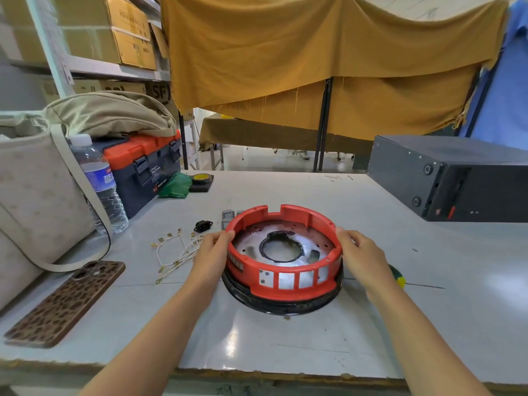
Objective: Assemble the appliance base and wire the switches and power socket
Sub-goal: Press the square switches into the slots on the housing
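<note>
Mid-table [285, 347], the red ring [281, 290] sits on a black base [274, 305], a metal plate [307, 248] with a round centre hole visible inside it. Ring has a notch at the far side, slotted windows on the near wall. Left hand [213, 250] grips the ring's left rim, fingers [228, 235] curled over the top edge; right hand [361, 252] grips the right rim the same way, thumb on the edge. Both hands hold the ring, opposite sides. Loose parts to the left of the assembly: black socket [203, 225] on the table, grey switches [227, 216] just behind the ring's far-left edge, partly hidden by it, and a tangle of white wires [177, 252] with brass terminals beside the left hand. Green-and-yellow screwdriver handle [397, 277] pokes out behind the right wrist, rest hidden. Phone [65, 302] in a spotted brown case lies face down near the left edge. Further left: beige bag [34, 195], water bottle [100, 181], orange-lid toolbox [143, 170] with a khaki bag on top. Tape [202, 178] and green cloth [174, 186] in front of the toolbox. Dark metal box [445, 172] at far right. Mustard cloth [314, 58] hangs behind the table.
</note>
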